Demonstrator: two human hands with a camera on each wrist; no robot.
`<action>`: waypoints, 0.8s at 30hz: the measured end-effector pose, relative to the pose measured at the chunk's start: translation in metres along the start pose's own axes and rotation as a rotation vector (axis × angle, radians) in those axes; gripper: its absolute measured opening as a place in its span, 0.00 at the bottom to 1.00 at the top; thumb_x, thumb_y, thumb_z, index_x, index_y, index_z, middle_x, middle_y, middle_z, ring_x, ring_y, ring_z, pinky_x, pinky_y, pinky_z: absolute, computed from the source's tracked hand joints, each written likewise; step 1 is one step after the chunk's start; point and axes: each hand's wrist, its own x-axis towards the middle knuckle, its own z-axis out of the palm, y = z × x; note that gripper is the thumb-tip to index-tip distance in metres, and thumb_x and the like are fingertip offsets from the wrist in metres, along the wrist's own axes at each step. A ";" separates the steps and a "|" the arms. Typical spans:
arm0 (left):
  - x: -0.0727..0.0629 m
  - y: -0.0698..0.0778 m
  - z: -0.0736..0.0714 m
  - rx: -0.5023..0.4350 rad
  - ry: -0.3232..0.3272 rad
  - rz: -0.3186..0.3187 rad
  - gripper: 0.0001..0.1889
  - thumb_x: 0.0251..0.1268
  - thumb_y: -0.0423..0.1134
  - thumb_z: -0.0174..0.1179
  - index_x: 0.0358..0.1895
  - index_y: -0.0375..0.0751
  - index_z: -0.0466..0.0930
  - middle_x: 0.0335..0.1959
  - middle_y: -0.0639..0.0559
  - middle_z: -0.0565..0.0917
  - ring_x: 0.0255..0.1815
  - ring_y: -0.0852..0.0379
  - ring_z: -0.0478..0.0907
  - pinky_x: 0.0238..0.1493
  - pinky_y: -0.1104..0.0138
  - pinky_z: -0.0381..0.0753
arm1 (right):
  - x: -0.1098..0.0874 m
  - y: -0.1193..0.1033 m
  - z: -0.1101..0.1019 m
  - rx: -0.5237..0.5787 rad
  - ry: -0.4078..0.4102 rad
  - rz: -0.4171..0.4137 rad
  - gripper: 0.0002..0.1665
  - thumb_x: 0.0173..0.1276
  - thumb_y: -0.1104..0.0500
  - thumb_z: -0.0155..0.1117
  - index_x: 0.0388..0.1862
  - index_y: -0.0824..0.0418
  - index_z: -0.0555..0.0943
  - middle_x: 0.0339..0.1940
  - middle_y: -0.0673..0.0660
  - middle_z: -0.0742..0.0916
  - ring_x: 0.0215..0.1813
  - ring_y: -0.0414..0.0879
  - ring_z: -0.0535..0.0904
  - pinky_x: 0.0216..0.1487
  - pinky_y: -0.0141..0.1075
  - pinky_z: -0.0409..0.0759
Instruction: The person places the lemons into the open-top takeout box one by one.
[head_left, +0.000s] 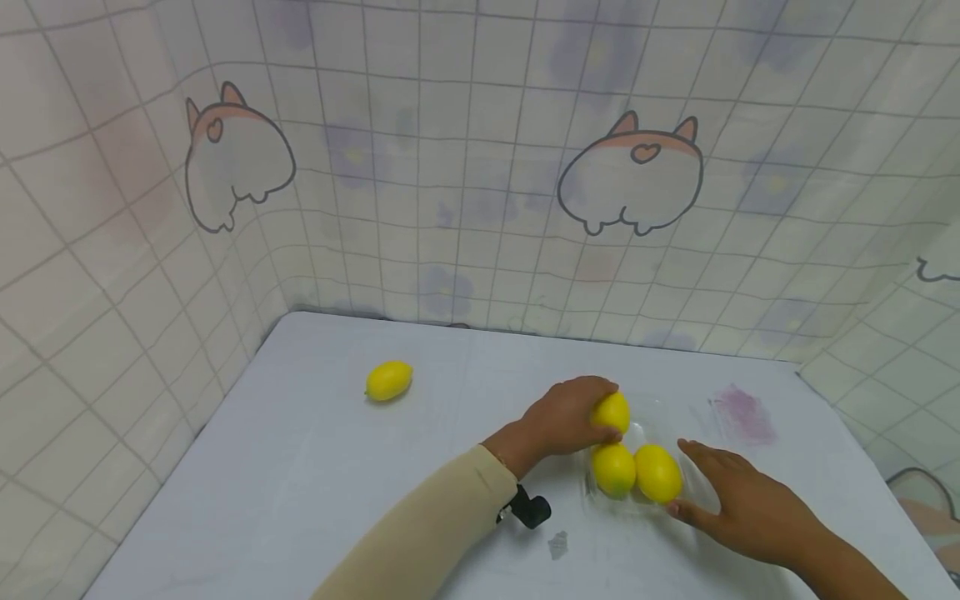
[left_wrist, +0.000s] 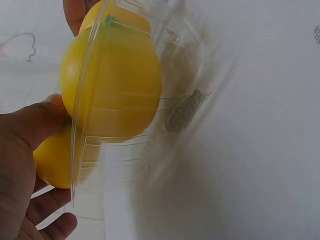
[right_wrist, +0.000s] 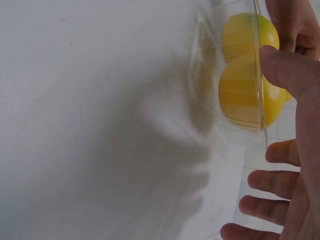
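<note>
A clear plastic container (head_left: 632, 506) on the white table holds two yellow lemons (head_left: 613, 470) side by side at its near end. My left hand (head_left: 567, 417) grips another lemon (head_left: 612, 414) between thumb and fingers, behind those two and over the container's left part. In the left wrist view, the held lemon (left_wrist: 54, 159) is low beside the container's rim. Spread fingers mark my right hand (head_left: 750, 510) at the container's right side. Its thumb (right_wrist: 285, 67) is at the clear rim in the right wrist view; firm contact is hard to tell.
A separate lemon (head_left: 389, 381) lies toward the back left of the white table (head_left: 300, 483). Behind it hangs a checked curtain (head_left: 450, 167) with animal drawings. A pink stain (head_left: 742, 414) and a small grey patch (head_left: 558, 545) mark the tabletop.
</note>
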 end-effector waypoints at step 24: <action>0.005 0.003 0.006 0.254 -0.044 0.070 0.21 0.76 0.53 0.59 0.66 0.53 0.81 0.66 0.61 0.78 0.66 0.60 0.73 0.71 0.63 0.69 | 0.001 -0.002 -0.001 -0.010 0.006 0.003 0.61 0.59 0.18 0.58 0.77 0.59 0.67 0.69 0.68 0.77 0.64 0.69 0.75 0.44 0.67 0.81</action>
